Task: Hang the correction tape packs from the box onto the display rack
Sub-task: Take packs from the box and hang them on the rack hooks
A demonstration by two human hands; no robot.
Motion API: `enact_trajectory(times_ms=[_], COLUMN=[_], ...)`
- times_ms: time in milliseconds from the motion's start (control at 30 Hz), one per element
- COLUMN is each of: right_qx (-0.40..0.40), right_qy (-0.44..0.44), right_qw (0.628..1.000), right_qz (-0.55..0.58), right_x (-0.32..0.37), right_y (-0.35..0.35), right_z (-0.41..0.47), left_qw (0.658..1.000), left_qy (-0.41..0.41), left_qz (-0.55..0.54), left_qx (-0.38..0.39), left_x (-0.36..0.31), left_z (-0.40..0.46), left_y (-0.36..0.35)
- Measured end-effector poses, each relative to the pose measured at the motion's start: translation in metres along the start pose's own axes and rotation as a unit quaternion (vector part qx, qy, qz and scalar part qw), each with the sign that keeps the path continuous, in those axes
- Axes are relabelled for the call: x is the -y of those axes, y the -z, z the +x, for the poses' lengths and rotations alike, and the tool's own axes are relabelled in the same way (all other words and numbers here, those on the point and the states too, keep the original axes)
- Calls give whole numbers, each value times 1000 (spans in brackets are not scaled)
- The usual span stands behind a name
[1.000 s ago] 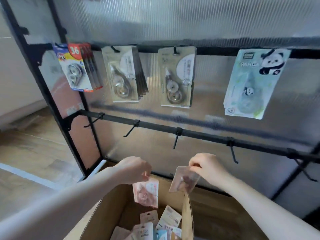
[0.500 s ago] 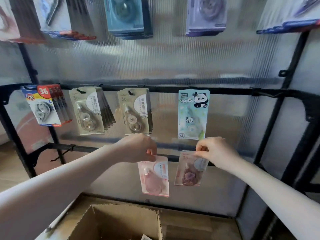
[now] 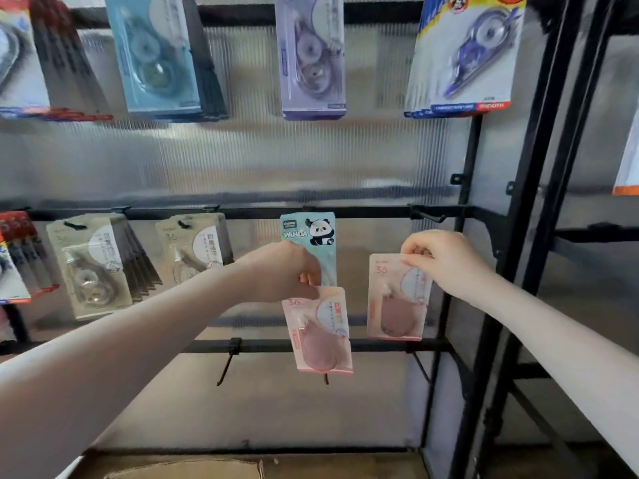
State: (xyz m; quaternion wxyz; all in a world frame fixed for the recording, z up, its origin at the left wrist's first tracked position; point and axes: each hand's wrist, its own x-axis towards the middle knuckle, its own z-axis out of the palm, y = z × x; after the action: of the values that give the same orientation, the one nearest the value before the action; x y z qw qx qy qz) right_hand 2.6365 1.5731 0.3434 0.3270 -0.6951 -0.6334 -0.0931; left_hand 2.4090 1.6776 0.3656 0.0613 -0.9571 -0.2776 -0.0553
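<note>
Packs feel light and stiff, I'd judge, so my left hand (image 3: 280, 271) and right hand (image 3: 446, 261) pinch each pink pack (image 3: 320, 330) at its top edge

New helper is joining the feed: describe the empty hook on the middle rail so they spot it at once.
Find the middle rail carrying the panda pack. Follow it right, almost to the black upright. The empty hook juts out above the right hand, the only peg on that rail without packs.

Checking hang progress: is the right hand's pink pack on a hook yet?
Not yet. The right hand pinches the pink pack by its top, below the empty hook.
</note>
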Motion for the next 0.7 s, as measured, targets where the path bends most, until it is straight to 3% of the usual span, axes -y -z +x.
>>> enact_trajectory(times_ms=[200,433,700], right_qx=[-93,-112,-140], right_qy=[-10,-40,-12], right_qw=[995,992,989], right_qz=[36,43,47], right_x=[-12,-31,-41], right_y=[31,39,49], right_z=[17,26,21], left_qw=[1000,1000,1000], left_qy=[-21,-24,-28], left_qz=[-4,-6,-8], left_qx=[-5,-5,4], left_x=[-15,-24,-33], left_z=[10,14,20], left_y=[5,4,-1])
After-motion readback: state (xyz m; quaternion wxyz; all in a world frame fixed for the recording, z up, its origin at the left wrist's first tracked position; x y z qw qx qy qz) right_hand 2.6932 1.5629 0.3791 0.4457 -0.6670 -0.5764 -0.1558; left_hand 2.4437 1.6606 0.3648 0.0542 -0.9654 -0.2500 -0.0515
